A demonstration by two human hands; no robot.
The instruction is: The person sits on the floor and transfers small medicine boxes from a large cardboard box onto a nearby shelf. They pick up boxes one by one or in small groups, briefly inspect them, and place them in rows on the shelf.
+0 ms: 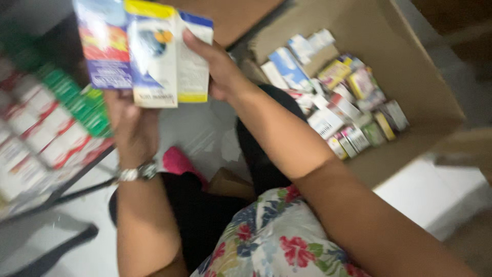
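Both my hands hold up a fan of small cartons near the top left. My left hand [134, 128], with a metal wristwatch [137, 172], grips them from below; a purple and red carton [105, 46] sits on its side of the fan. My right hand [218, 66] holds the white, blue and yellow cartons [164, 56] from behind, fingers along their right edge. The picture is blurred by motion.
A large open cardboard box [410, 66] at the right holds several small medicine cartons [338, 102]. A shelf [46, 123] at the left carries rows of white-red and green boxes. Below are my floral clothing [277, 241], a pink object [179, 161] and white floor [430, 195].
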